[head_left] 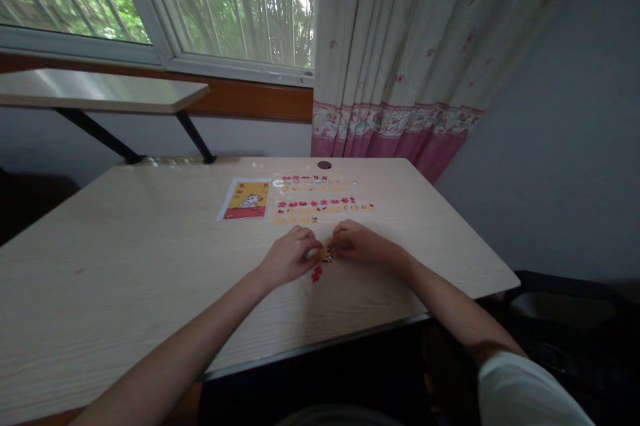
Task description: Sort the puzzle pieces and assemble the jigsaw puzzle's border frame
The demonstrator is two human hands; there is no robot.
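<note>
The left hand [296, 256] bends its thumb and fingers in toward the right hand [357, 241], the fingertips of both meeting around a small cluster of yellow, black and white puzzle pieces [328, 255] low on the desk. From where I stand I can't tell whether either hand pinches a piece or only presses against it; the fingers cover the cluster's left and right edges, and the right fingertips sink into shadow. What shows of the cluster is too small for me to read its pattern or be sure of its long axis.

Just below it, nearer the person, lies a red bit of puzzle [317, 274], slanting from lower left to upper right; whether it is one piece or two joined, I can't make out. Beyond the hands, loose pieces [305, 204] lie in rows running left to right, red ones and yellowish ones, some in the far rows washed out by glare. Left of them is a printed sheet [247, 199], a white cartoon animal on yellow and red, upright to the person, its head toward the right. The pale desk [165, 246] runs out of sight at the left, and the right upper arm disappears into a pale sleeve [525, 389].
</note>
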